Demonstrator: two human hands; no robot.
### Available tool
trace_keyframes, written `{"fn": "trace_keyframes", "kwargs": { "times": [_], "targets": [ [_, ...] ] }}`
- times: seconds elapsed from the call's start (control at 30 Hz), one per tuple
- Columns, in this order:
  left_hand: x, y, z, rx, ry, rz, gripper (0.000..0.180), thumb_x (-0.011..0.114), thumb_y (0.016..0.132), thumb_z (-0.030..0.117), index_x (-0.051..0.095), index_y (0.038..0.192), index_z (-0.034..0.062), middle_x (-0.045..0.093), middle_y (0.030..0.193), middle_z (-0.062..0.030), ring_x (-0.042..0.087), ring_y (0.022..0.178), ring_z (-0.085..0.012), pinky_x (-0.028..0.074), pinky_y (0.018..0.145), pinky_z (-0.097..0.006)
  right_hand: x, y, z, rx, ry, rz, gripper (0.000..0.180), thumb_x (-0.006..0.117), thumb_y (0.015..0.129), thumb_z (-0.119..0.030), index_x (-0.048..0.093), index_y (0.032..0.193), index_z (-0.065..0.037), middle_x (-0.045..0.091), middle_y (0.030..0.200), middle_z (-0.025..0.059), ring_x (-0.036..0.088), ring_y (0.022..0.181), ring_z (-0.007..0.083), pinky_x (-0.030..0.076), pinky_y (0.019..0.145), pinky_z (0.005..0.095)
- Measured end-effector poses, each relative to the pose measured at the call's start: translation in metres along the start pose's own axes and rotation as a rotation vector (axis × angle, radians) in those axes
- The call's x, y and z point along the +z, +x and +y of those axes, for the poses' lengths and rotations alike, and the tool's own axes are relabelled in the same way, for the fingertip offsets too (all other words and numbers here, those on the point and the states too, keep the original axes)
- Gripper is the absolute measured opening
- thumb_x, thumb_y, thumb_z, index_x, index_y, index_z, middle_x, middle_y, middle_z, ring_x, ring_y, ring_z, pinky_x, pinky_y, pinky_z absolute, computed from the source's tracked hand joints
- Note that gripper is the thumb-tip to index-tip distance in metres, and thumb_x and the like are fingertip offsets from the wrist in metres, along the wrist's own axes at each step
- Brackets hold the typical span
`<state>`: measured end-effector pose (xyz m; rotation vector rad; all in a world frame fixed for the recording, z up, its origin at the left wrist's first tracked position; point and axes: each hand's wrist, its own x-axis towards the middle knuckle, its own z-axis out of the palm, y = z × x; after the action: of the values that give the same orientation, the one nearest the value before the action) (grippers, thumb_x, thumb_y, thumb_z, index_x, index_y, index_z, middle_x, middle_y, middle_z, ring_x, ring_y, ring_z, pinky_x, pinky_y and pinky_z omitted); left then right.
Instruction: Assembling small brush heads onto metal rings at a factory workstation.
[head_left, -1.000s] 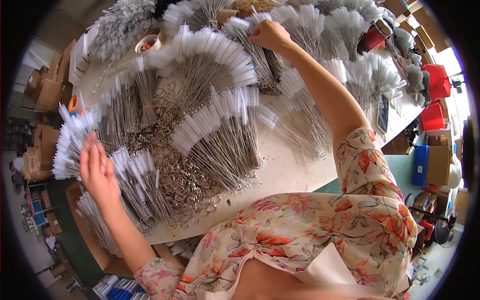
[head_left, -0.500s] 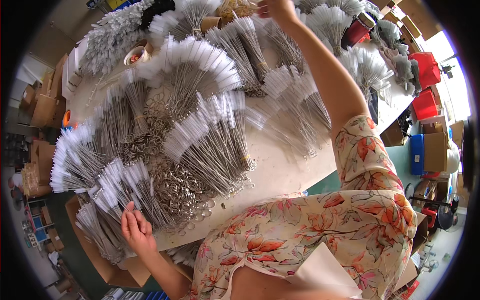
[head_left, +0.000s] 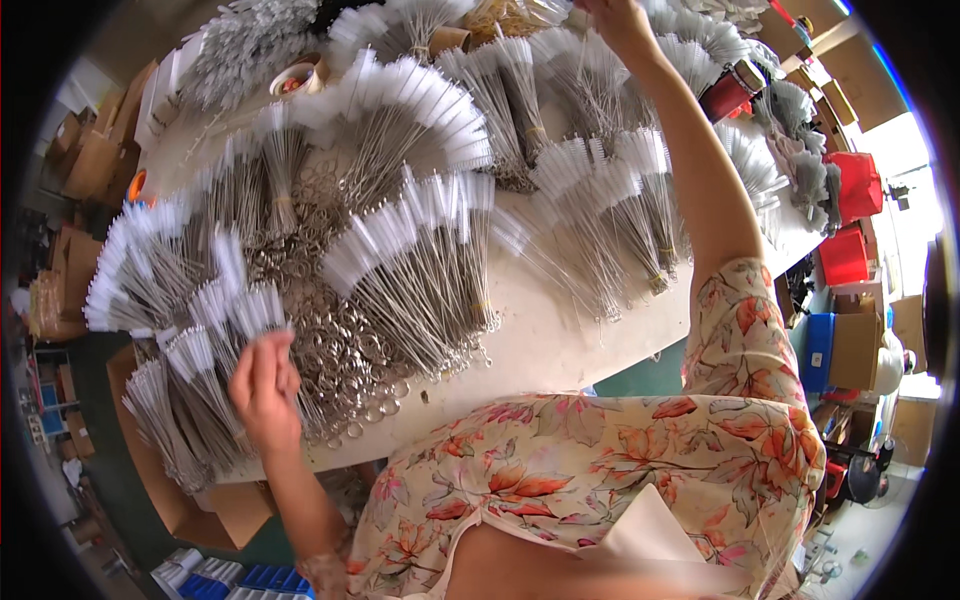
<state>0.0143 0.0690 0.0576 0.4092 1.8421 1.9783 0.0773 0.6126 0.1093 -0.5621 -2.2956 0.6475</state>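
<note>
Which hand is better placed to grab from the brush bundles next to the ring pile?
Left, likely. The left hand is raised right over the white-tipped wire brushes beside the metal rings. The right hand is stretched to the table's far edge, among other bundles.

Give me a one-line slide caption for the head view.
Left hand on white-bristled wire brushes; right hand reaches across the brush-covered white table.

Garment: short-sleeved top or dress (head_left: 640,470), cream ground, floral print all over. Print: large orange-red leaves and blossoms, pink petals, thin grey-green stems. Fabric light, loosely draped, soft folds across front. Right sleeve (head_left: 745,330) ends just above elbow, hem loose. Both forearms bare. Left hand (head_left: 262,385) and right hand (head_left: 620,18): no gloves, rings or watch visible.
</note>
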Motion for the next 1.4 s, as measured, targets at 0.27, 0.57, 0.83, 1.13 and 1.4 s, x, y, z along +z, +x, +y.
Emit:
{"fn": "trace_keyframes", "kwargs": {
  "times": [0.27,0.57,0.83,1.13,1.4],
  "targets": [
    [0.132,0.03,0.007,0.368,0.095,-0.273,0.017,0.049,0.087,0.0,0.056,0.103,0.0,0.052,0.068,-0.0013,0.049,0.053,-0.0079,0.039,0.047,-0.02,0.061,-0.172,-0.196,0.181,1.158,-0.52,0.023,0.048,0.09,-0.02,0.055,0.099,0.0,0.063,0.086,0.0098,0.06,0.085,0.0194,0.049,0.073,0.0334],
    [0.115,0.004,-0.019,0.918,0.334,-0.196,0.015,0.062,0.075,-0.005,0.056,0.088,-0.0008,0.057,0.089,-0.0105,0.06,0.075,-0.0159,0.053,0.068,-0.022,0.078,-0.254,-0.167,0.391,1.08,-0.439,0.034,0.05,0.091,-0.032,0.063,0.101,-0.002,0.062,0.094,0.0047,0.056,0.09,0.0139,0.045,0.082,0.0304],
    [0.101,-0.046,-0.075,1.025,0.527,-0.221,0.025,0.064,0.077,0.005,0.059,0.101,0.0051,0.051,0.105,-0.0114,0.054,0.086,-0.0265,0.047,0.072,-0.034,0.048,-0.259,-0.168,0.598,1.26,-0.705,0.02,0.054,0.089,-0.022,0.056,0.093,-0.003,0.056,0.074,-0.002,0.044,0.059,0.0035,0.036,0.052,0.0185],
    [0.075,-0.079,-0.095,0.769,0.451,-0.309,0.026,0.067,0.074,0.006,0.06,0.099,0.0047,0.059,0.092,-0.0108,0.058,0.083,-0.0267,0.048,0.07,-0.035,0.056,-0.318,-0.155,-0.431,-0.541,-0.958,0.009,0.056,0.077,-0.012,0.062,0.077,-0.006,0.065,0.075,0.0068,0.062,0.07,0.0172,0.046,0.055,0.03],
    [0.062,-0.074,-0.072,0.911,0.379,-0.422,0.023,0.07,0.071,0.006,0.06,0.091,0.0028,0.06,0.085,-0.0071,0.059,0.072,-0.0224,0.047,0.06,-0.03,0.058,-0.314,-0.194,0.671,0.924,-1.289,0.019,0.055,0.087,-0.015,0.059,0.081,0.002,0.055,0.065,0.0029,0.045,0.055,0.0065,0.037,0.05,0.0199]
  ]
}}
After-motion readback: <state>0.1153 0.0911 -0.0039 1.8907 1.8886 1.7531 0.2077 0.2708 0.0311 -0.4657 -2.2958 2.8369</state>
